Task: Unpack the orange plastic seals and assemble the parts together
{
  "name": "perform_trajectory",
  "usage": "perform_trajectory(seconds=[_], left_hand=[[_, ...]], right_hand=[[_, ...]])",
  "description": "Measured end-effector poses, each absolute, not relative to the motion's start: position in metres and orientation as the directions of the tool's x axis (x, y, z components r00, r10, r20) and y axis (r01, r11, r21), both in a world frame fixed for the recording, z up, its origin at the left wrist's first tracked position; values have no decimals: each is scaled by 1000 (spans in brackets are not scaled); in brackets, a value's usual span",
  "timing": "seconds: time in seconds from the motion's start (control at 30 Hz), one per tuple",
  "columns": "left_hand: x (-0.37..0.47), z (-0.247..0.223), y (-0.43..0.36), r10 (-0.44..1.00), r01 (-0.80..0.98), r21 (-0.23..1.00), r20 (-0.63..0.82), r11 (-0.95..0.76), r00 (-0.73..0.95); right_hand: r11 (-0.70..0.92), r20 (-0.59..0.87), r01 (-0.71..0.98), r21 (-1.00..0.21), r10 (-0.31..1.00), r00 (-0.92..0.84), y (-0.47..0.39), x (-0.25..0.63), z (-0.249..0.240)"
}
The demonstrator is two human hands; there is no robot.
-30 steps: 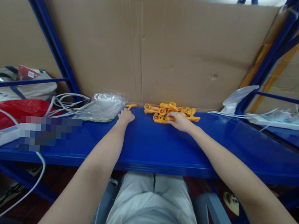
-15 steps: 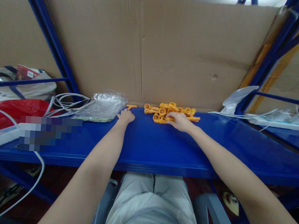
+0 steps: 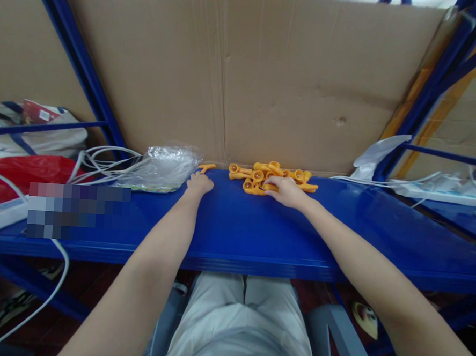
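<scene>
A pile of yellow-orange plastic pipe-shaped pieces (image 3: 258, 176), each with a round cup at one end, lies at the back of the blue shelf. My right hand (image 3: 287, 192) reaches into the pile's front, its thumb and fingers curled around one piece (image 3: 270, 187). Part of that piece is hidden under the fingers. Left of the pile, my left hand (image 3: 200, 182) rests low over the shelf with its fingers stretched forward. A single yellow piece (image 3: 208, 167) lies just beyond those fingertips, touching or nearly so.
Clear plastic bags (image 3: 166, 165) lie beside my left hand. White cables (image 3: 110, 157) and a red bag (image 3: 32, 173) are further left. Cardboard (image 3: 292, 84) stands behind the shelf surface (image 3: 238, 232). A white power strip (image 3: 442, 193) sits at the right, near a blue post.
Both hands stay almost where they were. The single piece by my left hand lies slightly more tilted; the whole view has shifted a little.
</scene>
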State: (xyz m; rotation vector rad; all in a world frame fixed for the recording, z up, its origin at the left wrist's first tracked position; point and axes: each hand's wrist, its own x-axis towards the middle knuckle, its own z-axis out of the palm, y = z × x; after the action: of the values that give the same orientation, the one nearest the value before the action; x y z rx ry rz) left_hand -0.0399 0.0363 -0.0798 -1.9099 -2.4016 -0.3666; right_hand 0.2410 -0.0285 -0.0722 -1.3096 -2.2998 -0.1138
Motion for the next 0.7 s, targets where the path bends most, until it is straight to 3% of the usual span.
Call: perform_trajectory(seconds=[0.7], left_hand=[[-43,-81,38,938,939,215,166,268,-305]], right_hand=[[534,445,832,-151,788,-425,-28,241,-72]])
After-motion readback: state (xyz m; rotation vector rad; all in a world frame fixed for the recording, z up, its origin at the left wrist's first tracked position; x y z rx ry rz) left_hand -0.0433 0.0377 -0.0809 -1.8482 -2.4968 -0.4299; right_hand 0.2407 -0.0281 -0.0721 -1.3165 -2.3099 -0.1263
